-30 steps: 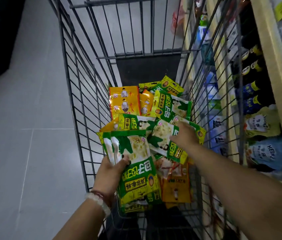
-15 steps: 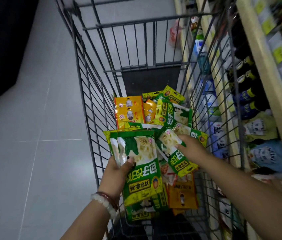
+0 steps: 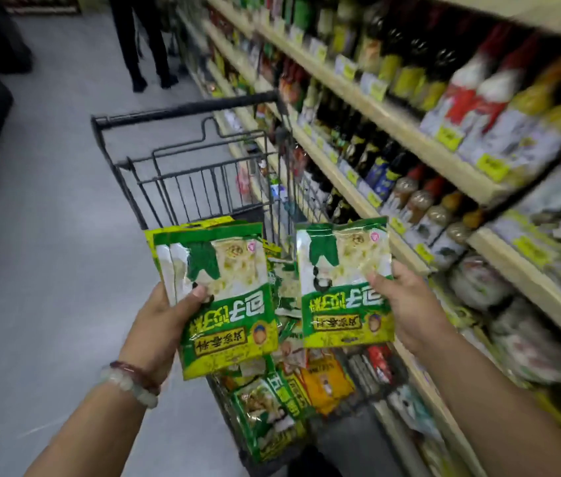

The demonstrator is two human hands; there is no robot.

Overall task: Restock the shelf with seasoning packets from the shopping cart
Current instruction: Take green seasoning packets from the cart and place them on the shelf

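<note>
Head view: the left hand (image 3: 155, 325) gripped a small stack of green seasoning packets (image 3: 224, 304), thumb across the front. The right hand (image 3: 409, 304) pinched a single green packet (image 3: 344, 280) by its edge, long axis upright. The shelf (image 3: 409, 132) lay toward 2 o'clock, nearer the right hand. The shopping cart (image 3: 182, 111) stood at 12 o'clock, more packets (image 3: 306, 383) lying within.

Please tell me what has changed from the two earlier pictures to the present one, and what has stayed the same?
The right hand has lifted one green packet out of the shopping cart and now holds it up beside the left hand's stack of green packets. The view has risen towards the shelf. The left hand keeps its grip; other packets remain in the cart.
</note>
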